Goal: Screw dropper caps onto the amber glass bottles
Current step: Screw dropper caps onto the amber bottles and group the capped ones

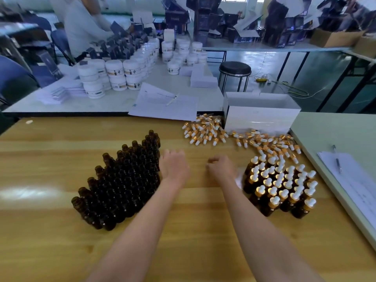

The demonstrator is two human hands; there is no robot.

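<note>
Hovering Between Bare Bottles and Capped Ones

Both forearms stretch out over the wooden table (183, 247). The left hand (174, 166) is palm down, its fingers fairly straight and slightly apart, just beside the right edge of a tight block of uncapped amber bottles (122, 180); whether it touches them cannot be told. The right hand (220, 166) sits a little apart from the left, its fingers curled inward toward the thumb. It is blurred, so whether it pinches anything cannot be told. To its right stands a cluster of capped bottles (280, 186) with white bulbs and gold collars. Loose dropper caps (205, 131) lie scattered farther back, spreading from the front of an open white box (260, 117) down toward the capped cluster. Behind the table edge lie printed sheets (164, 104) with a pen on them, and beyond those, stacked white jars (114, 74) and a black stool (235, 69).
</note>
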